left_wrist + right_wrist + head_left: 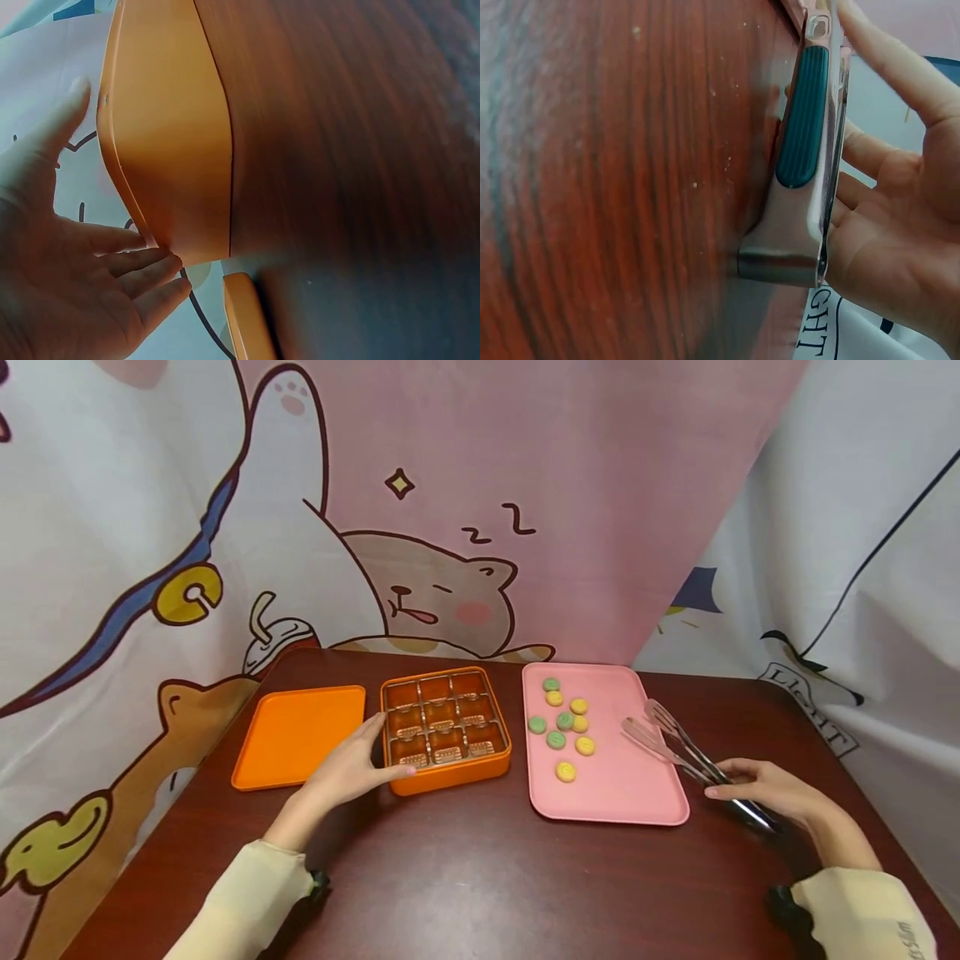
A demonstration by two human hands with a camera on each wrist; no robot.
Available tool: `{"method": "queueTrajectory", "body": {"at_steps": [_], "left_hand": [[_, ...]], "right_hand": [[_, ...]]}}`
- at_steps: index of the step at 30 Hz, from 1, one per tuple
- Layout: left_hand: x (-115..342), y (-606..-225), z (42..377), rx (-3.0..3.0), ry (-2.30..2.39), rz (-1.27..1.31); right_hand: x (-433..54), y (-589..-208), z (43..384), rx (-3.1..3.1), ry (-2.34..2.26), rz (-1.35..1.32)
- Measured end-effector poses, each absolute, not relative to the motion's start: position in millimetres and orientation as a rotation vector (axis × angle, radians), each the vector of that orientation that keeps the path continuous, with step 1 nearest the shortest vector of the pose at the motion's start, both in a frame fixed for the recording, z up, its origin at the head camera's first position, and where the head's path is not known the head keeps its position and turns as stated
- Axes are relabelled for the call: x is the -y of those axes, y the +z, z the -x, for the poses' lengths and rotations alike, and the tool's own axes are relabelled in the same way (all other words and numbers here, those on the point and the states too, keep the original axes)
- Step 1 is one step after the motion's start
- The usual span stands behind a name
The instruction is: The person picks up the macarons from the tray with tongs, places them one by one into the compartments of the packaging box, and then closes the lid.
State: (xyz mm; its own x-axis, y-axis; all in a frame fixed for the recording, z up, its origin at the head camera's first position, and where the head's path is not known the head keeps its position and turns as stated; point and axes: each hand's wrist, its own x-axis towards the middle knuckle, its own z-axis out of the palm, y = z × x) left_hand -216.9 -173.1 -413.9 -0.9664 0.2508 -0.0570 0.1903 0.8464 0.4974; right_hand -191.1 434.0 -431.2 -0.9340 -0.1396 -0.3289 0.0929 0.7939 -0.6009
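Note:
In the head view, an orange box (450,779) with a clear divided insert stands at the middle of the table. My left hand (352,766) is at its left front corner, fingers extended along the left side and thumb by the front rim. The left wrist view has these fingertips touching the box wall (176,142). To the right, my right hand (765,789) holds metal tongs (693,756) between thumb and fingers. Their two slotted ends are spread apart over the right edge of a pink tray (607,793). A dark green grip strip (806,116) shows on the tongs' handle.
Several green and yellow button-like discs (566,771) lie on the tray's left half. A flat orange lid (300,735) rests left of the box. Behind the brown table (465,877) hangs a cartoon-print curtain (585,527).

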Motion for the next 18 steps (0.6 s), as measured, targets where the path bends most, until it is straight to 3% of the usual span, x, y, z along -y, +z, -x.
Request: {"method": "queueTrajectory", "body": {"at_steps": [18], "left_hand": [[187,-419,232,-2.786,0.890,-0.448]], "right_hand": [[-426,-433,194,-2.802,-0.839,0.143]]}}
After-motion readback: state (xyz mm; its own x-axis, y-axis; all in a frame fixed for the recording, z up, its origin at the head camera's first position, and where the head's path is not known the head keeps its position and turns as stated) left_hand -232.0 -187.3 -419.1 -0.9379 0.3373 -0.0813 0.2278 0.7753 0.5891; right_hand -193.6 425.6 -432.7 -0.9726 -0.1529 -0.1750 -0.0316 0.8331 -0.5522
